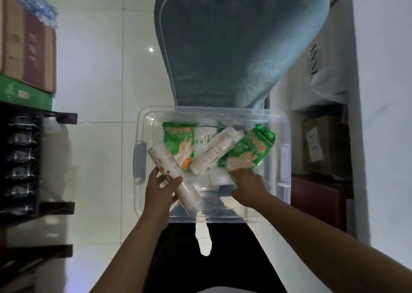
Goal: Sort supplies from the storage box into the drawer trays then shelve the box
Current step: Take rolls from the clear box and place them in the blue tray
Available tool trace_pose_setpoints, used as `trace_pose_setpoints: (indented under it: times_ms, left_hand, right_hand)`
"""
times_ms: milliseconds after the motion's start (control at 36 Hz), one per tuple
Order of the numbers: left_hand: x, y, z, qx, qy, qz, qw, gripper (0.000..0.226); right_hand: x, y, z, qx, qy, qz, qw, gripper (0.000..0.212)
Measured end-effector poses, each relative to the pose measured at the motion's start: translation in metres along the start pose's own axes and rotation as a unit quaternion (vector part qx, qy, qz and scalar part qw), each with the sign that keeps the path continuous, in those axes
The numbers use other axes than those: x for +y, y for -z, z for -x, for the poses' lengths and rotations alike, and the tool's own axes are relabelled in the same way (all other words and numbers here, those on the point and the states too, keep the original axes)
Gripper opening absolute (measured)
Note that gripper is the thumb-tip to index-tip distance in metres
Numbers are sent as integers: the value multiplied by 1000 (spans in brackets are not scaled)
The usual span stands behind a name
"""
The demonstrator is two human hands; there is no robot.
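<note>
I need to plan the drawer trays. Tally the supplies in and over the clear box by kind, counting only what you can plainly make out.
Green glove packs: 2, one on the left and one gripped by the right hand.
White rolls: 2, one held by the left hand and one lying in the storage box.
Total: 4. More white wrapped items lie underneath, too hidden to count.

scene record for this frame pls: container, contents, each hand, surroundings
container: clear plastic storage box, lid off, on the floor
contents: two green glove packets, left one; long white printed rolls, one lying loose
left hand: left hand grips a white printed roll over the box's left side
right hand: right hand pinches the lower end of the right green glove packet
surroundings: teal mat beyond box; dark shelf rack left; brown cardboard box right
</note>
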State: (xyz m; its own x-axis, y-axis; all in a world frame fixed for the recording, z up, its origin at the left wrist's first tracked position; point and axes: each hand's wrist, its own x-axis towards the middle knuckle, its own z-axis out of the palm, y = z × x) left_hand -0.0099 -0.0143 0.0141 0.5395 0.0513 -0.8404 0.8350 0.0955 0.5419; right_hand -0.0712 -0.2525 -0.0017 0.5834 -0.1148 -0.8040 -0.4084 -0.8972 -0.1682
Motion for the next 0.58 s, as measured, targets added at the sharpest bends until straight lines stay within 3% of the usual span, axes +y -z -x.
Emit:
trace_pose_setpoints:
  times_ms: [250,361,583]
  left_hand:
    - [-25,25,1,-9,18,56,998,61]
    - [-39,26,-12,-14,24,69,997,58]
    - [-42,22,-22,-41,22,77,996,54]
  right_hand:
    - [-31,-16,-129,18,157,212,964,67]
    - [-35,-32,-160,19,165,315,935,59]
    - [-40,-31,-166,29,165,331,929,53]
